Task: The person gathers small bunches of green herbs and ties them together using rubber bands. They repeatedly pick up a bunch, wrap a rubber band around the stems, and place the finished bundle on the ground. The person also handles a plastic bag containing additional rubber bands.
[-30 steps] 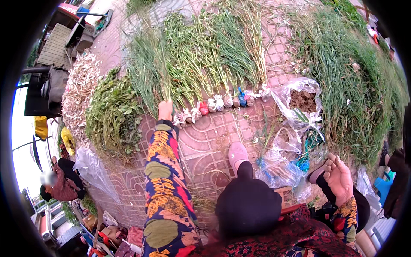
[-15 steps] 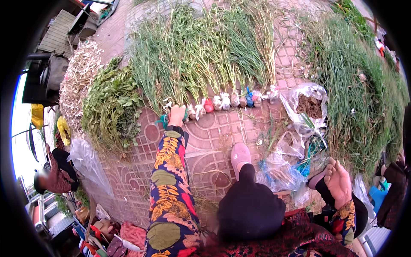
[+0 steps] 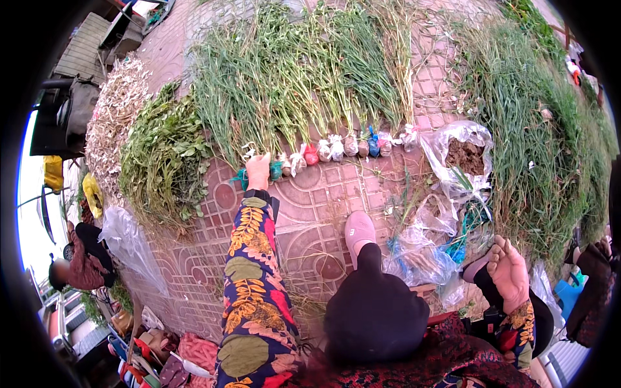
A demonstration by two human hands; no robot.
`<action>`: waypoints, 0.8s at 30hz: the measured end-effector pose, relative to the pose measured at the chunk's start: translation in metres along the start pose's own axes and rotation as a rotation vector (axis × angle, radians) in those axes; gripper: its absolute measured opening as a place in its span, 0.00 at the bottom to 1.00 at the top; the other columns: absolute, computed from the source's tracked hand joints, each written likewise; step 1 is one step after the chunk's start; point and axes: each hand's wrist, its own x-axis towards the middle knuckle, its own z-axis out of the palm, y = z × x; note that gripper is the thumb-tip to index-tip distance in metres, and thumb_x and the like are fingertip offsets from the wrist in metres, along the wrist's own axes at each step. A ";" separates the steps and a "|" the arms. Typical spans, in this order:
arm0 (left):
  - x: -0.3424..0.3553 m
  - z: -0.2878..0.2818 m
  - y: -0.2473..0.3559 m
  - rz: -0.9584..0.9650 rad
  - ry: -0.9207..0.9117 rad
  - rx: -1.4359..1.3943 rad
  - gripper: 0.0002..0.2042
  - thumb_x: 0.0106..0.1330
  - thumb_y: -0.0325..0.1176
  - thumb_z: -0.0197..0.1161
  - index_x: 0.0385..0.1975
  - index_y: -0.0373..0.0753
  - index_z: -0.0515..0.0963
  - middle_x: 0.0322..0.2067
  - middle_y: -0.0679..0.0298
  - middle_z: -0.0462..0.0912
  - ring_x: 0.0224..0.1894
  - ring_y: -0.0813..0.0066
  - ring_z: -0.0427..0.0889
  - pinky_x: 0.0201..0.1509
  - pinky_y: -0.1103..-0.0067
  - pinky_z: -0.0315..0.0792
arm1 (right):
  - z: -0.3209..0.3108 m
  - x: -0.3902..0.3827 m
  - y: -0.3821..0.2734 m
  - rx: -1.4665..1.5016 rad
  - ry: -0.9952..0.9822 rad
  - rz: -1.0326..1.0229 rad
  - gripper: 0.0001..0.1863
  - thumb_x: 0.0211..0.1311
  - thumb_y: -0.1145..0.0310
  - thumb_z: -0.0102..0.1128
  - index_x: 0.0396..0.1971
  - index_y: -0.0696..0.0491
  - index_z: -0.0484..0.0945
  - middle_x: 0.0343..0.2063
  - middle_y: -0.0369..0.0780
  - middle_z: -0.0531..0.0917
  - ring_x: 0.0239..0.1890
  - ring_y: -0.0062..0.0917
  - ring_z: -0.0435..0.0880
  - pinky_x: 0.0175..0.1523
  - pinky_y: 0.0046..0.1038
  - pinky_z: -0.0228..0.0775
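Stretched far forward, my left hand (image 3: 259, 171) closes over a bagged root ball at the left end of a row of leafy plant bundles; its fingertips and most of that ball are hidden. Teal-wrapped root balls (image 3: 276, 170) show on either side of it. A red bagged root ball (image 3: 310, 154) and several clear, white and blue ones continue to the right, their long green stems (image 3: 304, 77) lying away from me. My right hand (image 3: 509, 275) is raised beside my right knee, palm up, fingers loosely bent and apart, holding nothing.
An open clear bag of brown soil (image 3: 464, 158) lies right of the row, with crumpled plastic bags (image 3: 427, 255) nearer me. Heaped greens (image 3: 527, 129) line the right side. Leafy greens (image 3: 165, 155) and dried pale stalks (image 3: 119, 107) lie left. A person (image 3: 87, 258) sits at far left.
The view has shifted slightly, so the row appears a little further left and lower. My left hand stays at the row's left end; my right hand's fingers bend slightly more.
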 end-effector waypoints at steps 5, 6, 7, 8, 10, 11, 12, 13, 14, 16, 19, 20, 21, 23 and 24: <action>-0.010 -0.012 -0.027 0.015 0.067 -0.073 0.09 0.53 0.33 0.63 0.27 0.32 0.76 0.19 0.69 0.73 0.17 0.84 0.69 0.17 0.84 0.61 | 0.002 0.004 -0.002 0.004 0.000 0.016 0.19 0.60 0.62 0.53 0.47 0.57 0.66 0.30 0.34 0.73 0.31 0.18 0.72 0.34 0.20 0.67; -0.015 -0.008 -0.023 0.062 0.074 0.043 0.13 0.50 0.32 0.66 0.31 0.30 0.76 0.23 0.65 0.78 0.22 0.80 0.74 0.24 0.83 0.67 | 0.002 0.003 -0.001 0.006 0.002 0.013 0.19 0.60 0.62 0.53 0.46 0.57 0.66 0.30 0.34 0.73 0.31 0.18 0.72 0.34 0.20 0.67; -0.022 -0.004 -0.019 0.116 0.072 0.129 0.14 0.49 0.32 0.67 0.32 0.29 0.76 0.25 0.62 0.79 0.25 0.77 0.76 0.28 0.82 0.69 | 0.001 0.003 0.000 0.008 0.001 0.010 0.18 0.60 0.62 0.52 0.46 0.57 0.66 0.30 0.34 0.73 0.31 0.18 0.72 0.34 0.20 0.67; -0.029 0.002 -0.014 0.171 0.071 0.215 0.15 0.48 0.32 0.67 0.33 0.28 0.76 0.27 0.60 0.80 0.28 0.75 0.77 0.32 0.82 0.71 | 0.000 0.002 0.000 0.010 -0.001 0.007 0.18 0.60 0.62 0.52 0.46 0.57 0.66 0.30 0.34 0.73 0.31 0.19 0.72 0.34 0.20 0.67; -0.039 0.006 -0.009 0.150 0.089 0.209 0.17 0.47 0.33 0.68 0.34 0.28 0.76 0.29 0.56 0.80 0.31 0.74 0.78 0.36 0.80 0.71 | -0.001 0.002 0.000 0.007 -0.006 0.007 0.18 0.60 0.62 0.52 0.46 0.56 0.66 0.30 0.34 0.73 0.31 0.19 0.72 0.34 0.20 0.67; -0.041 0.008 -0.009 0.146 0.115 0.244 0.17 0.47 0.33 0.68 0.34 0.28 0.76 0.29 0.56 0.80 0.32 0.73 0.78 0.37 0.80 0.71 | -0.001 0.002 0.001 0.005 -0.009 0.007 0.18 0.60 0.62 0.52 0.46 0.56 0.66 0.30 0.34 0.73 0.31 0.19 0.72 0.34 0.20 0.67; -0.042 0.008 -0.008 0.141 0.144 0.278 0.18 0.47 0.33 0.68 0.34 0.28 0.75 0.29 0.56 0.80 0.32 0.72 0.78 0.37 0.80 0.71 | -0.001 0.002 0.001 -0.001 -0.018 0.012 0.18 0.60 0.62 0.52 0.46 0.56 0.67 0.30 0.34 0.73 0.30 0.19 0.72 0.34 0.20 0.67; -0.044 0.008 -0.007 0.132 0.161 0.296 0.18 0.47 0.33 0.68 0.34 0.28 0.75 0.29 0.55 0.80 0.32 0.71 0.78 0.38 0.79 0.71 | 0.000 0.001 0.001 -0.007 -0.027 0.015 0.18 0.60 0.62 0.52 0.46 0.56 0.67 0.30 0.34 0.73 0.30 0.19 0.72 0.34 0.20 0.66; -0.046 0.008 -0.007 0.123 0.177 0.313 0.18 0.47 0.34 0.68 0.35 0.28 0.75 0.29 0.55 0.80 0.33 0.70 0.78 0.38 0.78 0.71 | 0.000 0.000 0.002 -0.013 -0.036 0.019 0.18 0.60 0.62 0.52 0.46 0.56 0.67 0.30 0.34 0.73 0.30 0.19 0.71 0.34 0.20 0.66; -0.055 0.013 0.005 0.117 0.191 0.320 0.18 0.48 0.35 0.67 0.35 0.28 0.75 0.30 0.54 0.80 0.33 0.69 0.78 0.39 0.77 0.71 | -0.003 0.000 0.005 -0.004 -0.012 0.018 0.18 0.60 0.62 0.52 0.45 0.56 0.67 0.29 0.33 0.73 0.30 0.19 0.71 0.33 0.20 0.66; -0.067 0.011 0.010 0.186 0.249 0.245 0.19 0.52 0.37 0.65 0.35 0.27 0.74 0.29 0.55 0.79 0.33 0.64 0.77 0.42 0.74 0.70 | -0.001 -0.003 0.011 -0.009 -0.028 0.032 0.18 0.59 0.62 0.53 0.45 0.56 0.67 0.29 0.33 0.72 0.29 0.18 0.70 0.33 0.20 0.65; -0.070 0.003 0.001 0.206 0.334 0.182 0.17 0.52 0.37 0.64 0.34 0.28 0.74 0.29 0.56 0.79 0.32 0.66 0.77 0.41 0.75 0.70 | 0.001 -0.004 0.013 -0.016 -0.047 0.044 0.18 0.59 0.62 0.54 0.45 0.56 0.67 0.29 0.32 0.72 0.29 0.18 0.69 0.33 0.20 0.64; -0.077 0.004 0.007 0.235 0.398 0.111 0.16 0.53 0.37 0.63 0.33 0.29 0.74 0.28 0.58 0.79 0.31 0.67 0.77 0.39 0.75 0.70 | -0.004 -0.005 0.015 -0.049 -0.032 0.024 0.17 0.59 0.63 0.54 0.45 0.55 0.67 0.29 0.32 0.72 0.29 0.18 0.69 0.33 0.20 0.63; -0.093 -0.005 0.014 0.194 0.343 -0.107 0.12 0.56 0.37 0.61 0.30 0.32 0.74 0.25 0.63 0.77 0.28 0.73 0.76 0.35 0.78 0.69 | -0.001 -0.010 0.019 -0.019 -0.109 0.052 0.14 0.58 0.65 0.54 0.43 0.55 0.69 0.27 0.32 0.71 0.27 0.17 0.68 0.31 0.20 0.61; -0.107 -0.016 0.003 0.083 0.200 -0.254 0.10 0.57 0.36 0.59 0.28 0.34 0.74 0.23 0.66 0.76 0.26 0.77 0.75 0.31 0.81 0.68 | 0.004 -0.011 0.021 -0.030 -0.176 0.075 0.11 0.58 0.67 0.54 0.39 0.54 0.71 0.24 0.31 0.70 0.26 0.17 0.67 0.31 0.20 0.61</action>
